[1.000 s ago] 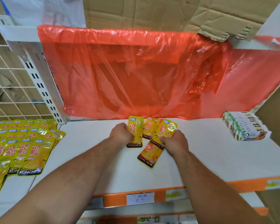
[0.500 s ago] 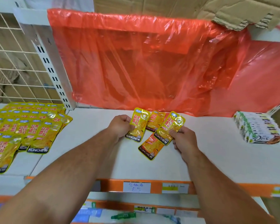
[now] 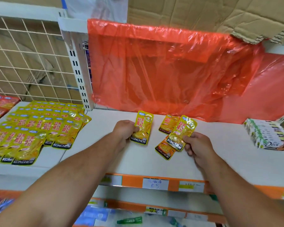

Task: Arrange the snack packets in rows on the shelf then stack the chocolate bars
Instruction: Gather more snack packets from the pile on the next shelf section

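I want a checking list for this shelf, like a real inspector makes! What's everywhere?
Surface: white shelf, flat, with an orange price strip along its front edge.
Job's things: yellow snack packets in overlapping rows at the left; two loose packets lying mid-shelf; chocolate bars grouped at the right.
Clutter: nothing seen.
Grips: left hand holds one packet; right hand pinches another packet.
Cables: nothing seen.
Surroundings: orange plastic sheet behind, cardboard above, wire grid at the left, lower shelves below.
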Motion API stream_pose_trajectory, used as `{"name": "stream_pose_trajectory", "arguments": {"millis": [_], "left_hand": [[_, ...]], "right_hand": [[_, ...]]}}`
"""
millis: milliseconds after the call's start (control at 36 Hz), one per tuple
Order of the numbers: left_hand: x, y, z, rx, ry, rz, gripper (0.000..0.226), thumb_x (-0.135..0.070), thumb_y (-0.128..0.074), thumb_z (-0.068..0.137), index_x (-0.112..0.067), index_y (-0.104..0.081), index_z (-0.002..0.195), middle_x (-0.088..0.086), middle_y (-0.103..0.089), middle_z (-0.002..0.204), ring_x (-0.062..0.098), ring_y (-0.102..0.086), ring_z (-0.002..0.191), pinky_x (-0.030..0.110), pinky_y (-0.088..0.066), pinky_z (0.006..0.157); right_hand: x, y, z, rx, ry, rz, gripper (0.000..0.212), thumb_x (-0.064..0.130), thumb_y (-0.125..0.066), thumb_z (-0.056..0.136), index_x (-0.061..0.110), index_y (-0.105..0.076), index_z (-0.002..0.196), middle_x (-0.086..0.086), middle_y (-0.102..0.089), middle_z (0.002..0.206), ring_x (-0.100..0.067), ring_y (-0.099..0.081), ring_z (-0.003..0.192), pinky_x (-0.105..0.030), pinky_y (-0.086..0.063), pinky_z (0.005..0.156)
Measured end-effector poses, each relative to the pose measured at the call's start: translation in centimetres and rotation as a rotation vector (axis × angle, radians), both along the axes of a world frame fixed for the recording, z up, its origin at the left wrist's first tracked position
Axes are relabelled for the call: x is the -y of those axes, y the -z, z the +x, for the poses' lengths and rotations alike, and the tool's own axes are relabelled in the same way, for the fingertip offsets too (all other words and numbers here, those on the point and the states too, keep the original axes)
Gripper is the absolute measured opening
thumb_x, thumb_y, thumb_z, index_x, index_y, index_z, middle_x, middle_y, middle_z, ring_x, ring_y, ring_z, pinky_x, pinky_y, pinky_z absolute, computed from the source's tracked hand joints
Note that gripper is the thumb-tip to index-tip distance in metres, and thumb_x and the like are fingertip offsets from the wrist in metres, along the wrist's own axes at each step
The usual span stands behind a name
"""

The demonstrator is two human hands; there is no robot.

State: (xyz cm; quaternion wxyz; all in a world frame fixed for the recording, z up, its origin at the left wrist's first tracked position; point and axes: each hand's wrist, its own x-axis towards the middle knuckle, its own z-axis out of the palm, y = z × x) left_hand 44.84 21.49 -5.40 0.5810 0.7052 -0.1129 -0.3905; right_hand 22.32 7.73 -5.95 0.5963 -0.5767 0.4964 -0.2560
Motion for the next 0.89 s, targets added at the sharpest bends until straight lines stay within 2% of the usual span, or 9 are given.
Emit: {"name": "stream_pose_trajectory", "arguments": {"millis": [28,83,194,250,306,361,583,722,889], "left_hand": [[-0.5,0.0,0.1,-0.011,-0.007,-0.009,0.016,0.007,-0.068,0.081,-0.008,-0.064,0.083,0.017,-0.069,0.084,0.026,-0.065,0.070,0.039,-0.057,0.075],[-1.7,-0.2,0.5,-0.024,-0.022,-0.020,0.013,0.005,-0.067,0.083,-0.008,-0.064,0.083,0.017,-0.068,0.084,0.027,-0.064,0.073,0.043,-0.054,0.081],[-4.5,-0.9,1.4,-0.028,0.009,-0.024,0.013,0.005,-0.064,0.084,-0.007,-0.065,0.080,0.014,-0.067,0.076,0.028,-0.063,0.073,0.040,-0.051,0.078],[-6.2,-1.2,2.0,0.007,0.040,-0.009,0.015,0.004,-0.065,0.083,-0.009,-0.065,0.077,0.013,-0.067,0.073,0.026,-0.062,0.068,0.034,-0.050,0.070],[-8.1,-1.7,2.6,0.051,0.072,0.011,0.015,0.002,-0.067,0.083,-0.011,-0.065,0.075,0.010,-0.064,0.069,0.022,-0.056,0.059,0.026,-0.041,0.057],[-10.1,-2.1,3.4,0.081,0.088,0.021,0.016,0.001,-0.071,0.082,-0.012,-0.065,0.074,0.009,-0.061,0.065,0.020,-0.050,0.053,0.025,-0.034,0.052],[-18.8,-2.7,6.9,0.090,0.077,0.018,0.018,0.002,-0.077,0.076,-0.012,-0.066,0.076,0.009,-0.065,0.072,0.023,-0.056,0.068,0.035,-0.046,0.069],[-24.1,-2.9,9.2,0.086,0.087,0.013,0.018,0.004,-0.072,0.083,-0.011,-0.062,0.087,0.006,-0.059,0.070,0.017,-0.051,0.054,0.025,-0.047,0.050],[-28.6,-3.3,12.2,0.098,0.063,0.042,0.018,0.005,-0.070,0.084,-0.010,-0.059,0.083,0.007,-0.054,0.070,0.016,-0.046,0.049,0.026,-0.043,0.047]], "right_hand": [[-0.6,-0.1,0.3,0.002,-0.009,0.008,0.016,0.004,-0.064,0.090,0.008,-0.055,0.077,-0.009,-0.044,0.051,-0.015,-0.032,0.036,-0.020,-0.022,0.037],[-2.1,-0.5,1.2,0.012,-0.032,0.035,0.013,0.004,-0.066,0.088,0.008,-0.055,0.082,-0.009,-0.043,0.049,-0.016,-0.031,0.036,-0.020,-0.021,0.037],[-6.3,-1.3,3.5,0.005,-0.105,0.062,0.030,0.007,-0.066,0.090,0.016,-0.046,0.070,-0.005,-0.042,0.049,-0.016,-0.031,0.038,-0.021,-0.022,0.040],[-8.4,-1.7,4.6,0.016,-0.122,0.072,0.025,0.007,-0.066,0.090,0.015,-0.048,0.075,-0.004,-0.042,0.050,-0.015,-0.032,0.041,-0.024,-0.023,0.041],[-10.4,-2.1,5.6,0.030,-0.130,0.074,0.024,0.005,-0.065,0.091,0.014,-0.051,0.074,-0.004,-0.041,0.050,-0.015,-0.032,0.042,-0.026,-0.024,0.043],[-12.3,-2.5,6.5,0.037,-0.134,0.073,0.023,0.004,-0.065,0.091,0.013,-0.053,0.074,-0.004,-0.042,0.049,-0.015,-0.033,0.040,-0.026,-0.024,0.043],[-20.8,-3.8,10.2,0.010,-0.138,0.021,0.021,0.004,-0.066,0.091,0.011,-0.056,0.074,-0.002,-0.046,0.048,-0.012,-0.037,0.036,-0.021,-0.030,0.039],[-25.1,-3.7,13.2,0.018,-0.188,0.011,0.012,0.003,-0.065,0.091,0.006,-0.055,0.085,-0.002,-0.047,0.048,-0.011,-0.038,0.035,-0.022,-0.032,0.039],[-28.6,-3.3,17.0,0.012,-0.254,0.009,0.013,0.004,-0.067,0.090,0.008,-0.055,0.087,-0.009,-0.047,0.053,-0.015,-0.039,0.039,-0.022,-0.032,0.038]]}}
